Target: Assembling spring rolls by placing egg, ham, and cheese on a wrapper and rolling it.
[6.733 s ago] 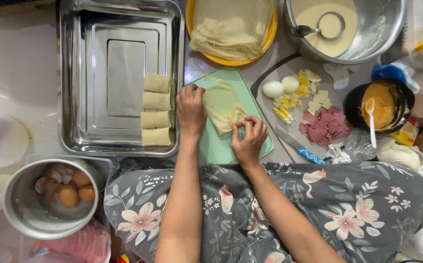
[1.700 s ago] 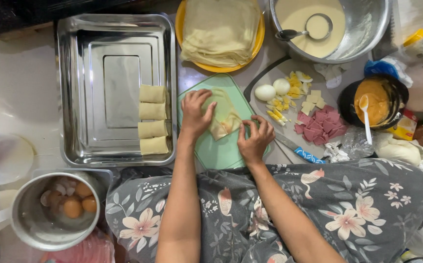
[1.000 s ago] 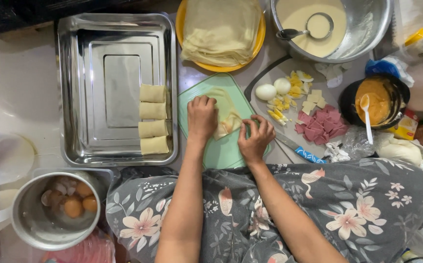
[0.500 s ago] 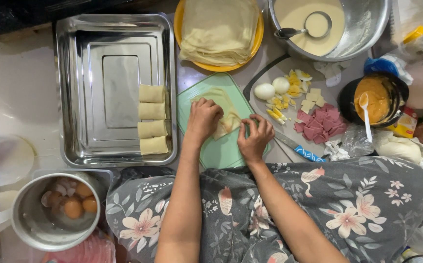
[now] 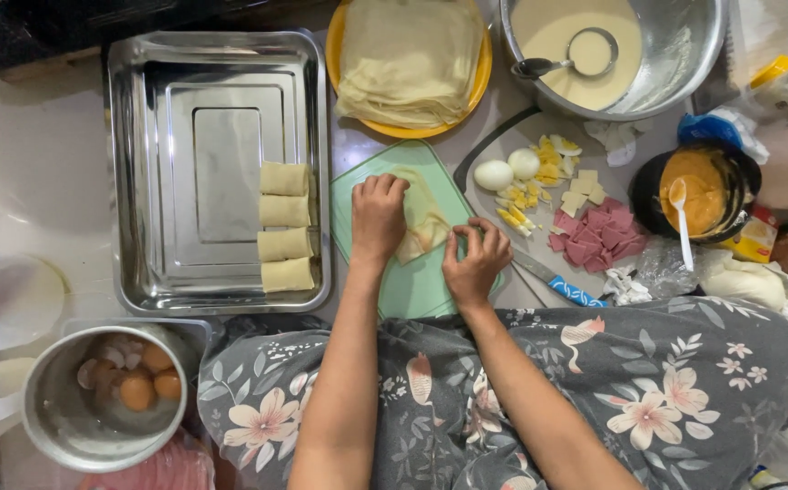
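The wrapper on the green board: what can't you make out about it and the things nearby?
Head view:
- Filling of the wrapper: hidden by the folded sheet, left hand and right hand.
- Knife: blade partly behind the right hand.
- Steel bowl: cut off by the top edge.

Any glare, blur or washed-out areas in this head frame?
Head view: sharp around both hands, left hand and right hand on the wrapper; the steel tray shows bright reflections; the far left counter looks washed out; the edges bend slightly.

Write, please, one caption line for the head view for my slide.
Left hand and right hand fold a thin wrapper on a green board, beside a steel tray.
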